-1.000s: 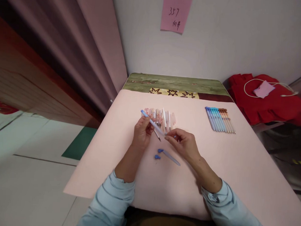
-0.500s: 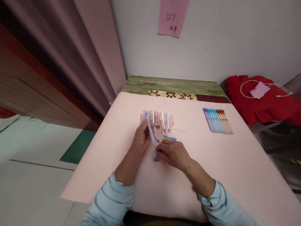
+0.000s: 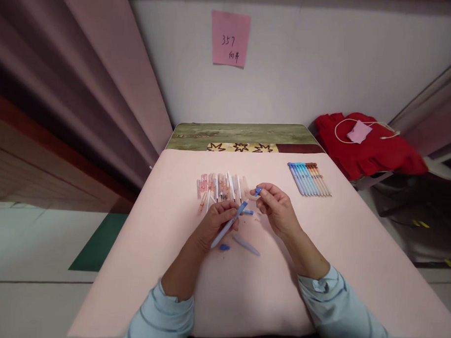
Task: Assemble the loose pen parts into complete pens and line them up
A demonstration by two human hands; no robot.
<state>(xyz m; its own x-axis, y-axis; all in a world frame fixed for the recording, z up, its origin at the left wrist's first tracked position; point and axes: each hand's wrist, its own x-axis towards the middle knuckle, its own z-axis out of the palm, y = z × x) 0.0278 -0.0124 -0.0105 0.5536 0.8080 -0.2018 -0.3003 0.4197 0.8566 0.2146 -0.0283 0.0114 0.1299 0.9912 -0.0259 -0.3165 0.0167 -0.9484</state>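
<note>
My left hand [image 3: 215, 223] grips a light blue pen barrel [image 3: 229, 224] that slants from lower left to upper right over the pink table cover [image 3: 355, 252]. My right hand [image 3: 278, 208] pinches a small blue pen part [image 3: 258, 191] between thumb and fingers, just right of the barrel's upper end. On the cover below the hands lie a small blue cap [image 3: 224, 247] and a pale blue pen piece [image 3: 246, 245]. Another short blue piece [image 3: 248, 211] lies between the hands.
A row of pink and white pen parts [image 3: 221, 184] lies beyond my hands. Several finished blue and brown pens [image 3: 309, 178] lie in a row at the right. A red cloth [image 3: 367, 147] with a white cord sits past the table's right edge. A pink note [image 3: 230, 38] hangs on the wall.
My right hand rose from the table with a small blue part. My left hand swung the barrel round, its end now pointing up to the right. The view shifted left.
</note>
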